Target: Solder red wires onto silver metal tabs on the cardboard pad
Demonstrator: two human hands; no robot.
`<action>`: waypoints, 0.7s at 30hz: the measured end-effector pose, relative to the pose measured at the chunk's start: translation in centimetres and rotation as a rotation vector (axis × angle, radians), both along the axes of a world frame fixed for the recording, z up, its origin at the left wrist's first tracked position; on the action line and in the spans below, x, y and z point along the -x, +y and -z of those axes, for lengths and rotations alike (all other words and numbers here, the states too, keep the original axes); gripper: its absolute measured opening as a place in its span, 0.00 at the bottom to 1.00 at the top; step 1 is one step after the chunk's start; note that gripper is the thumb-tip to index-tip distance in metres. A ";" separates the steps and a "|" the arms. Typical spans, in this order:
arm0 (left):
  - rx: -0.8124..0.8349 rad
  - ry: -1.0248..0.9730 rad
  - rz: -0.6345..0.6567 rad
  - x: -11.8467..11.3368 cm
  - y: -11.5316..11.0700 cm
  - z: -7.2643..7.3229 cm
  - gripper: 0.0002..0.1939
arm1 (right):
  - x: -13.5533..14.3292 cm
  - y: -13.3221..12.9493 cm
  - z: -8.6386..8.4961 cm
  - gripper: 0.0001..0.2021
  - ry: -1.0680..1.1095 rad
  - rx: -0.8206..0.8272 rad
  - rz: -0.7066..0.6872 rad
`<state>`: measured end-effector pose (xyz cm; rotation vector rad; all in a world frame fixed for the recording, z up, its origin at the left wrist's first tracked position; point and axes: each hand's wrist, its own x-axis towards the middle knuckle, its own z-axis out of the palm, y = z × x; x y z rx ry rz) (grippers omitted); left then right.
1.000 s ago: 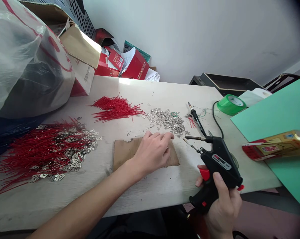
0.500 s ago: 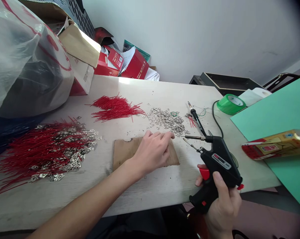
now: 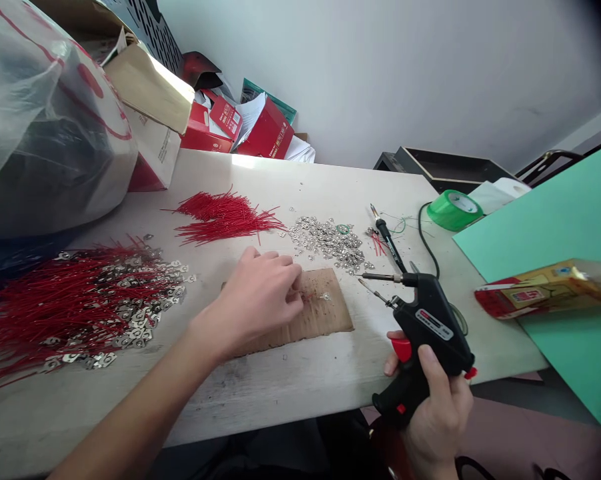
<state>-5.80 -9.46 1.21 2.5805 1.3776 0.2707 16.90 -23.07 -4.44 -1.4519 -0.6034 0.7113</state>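
While low over cardboard (image 3: 333,313), left hand (image 3: 260,293) palm-down, grip unclear, right hand (image 3: 438,410) firm around a soldering gun (image 3: 436,323).

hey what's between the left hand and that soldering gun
In the head view: cardboard with a small metal piece on it, then a strip of white tabletop.

The left hand (image 3: 265,293), left forearm (image 3: 145,397) and right hand (image 3: 438,417) are bare, and dark clothing (image 3: 260,450) shows below the near edge of the table (image 3: 300,383).
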 end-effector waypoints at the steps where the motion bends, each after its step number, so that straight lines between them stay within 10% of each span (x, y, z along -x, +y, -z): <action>1: 0.012 0.018 0.000 0.2 0.0 -0.1 0.06 | 0.0 0.0 0.0 0.19 0.003 -0.006 -0.004; 21: 0.121 0.054 -0.036 -0.8 -0.8 -0.3 0.06 | 0.1 0.1 0.2 0.11 0.071 -0.122 -0.010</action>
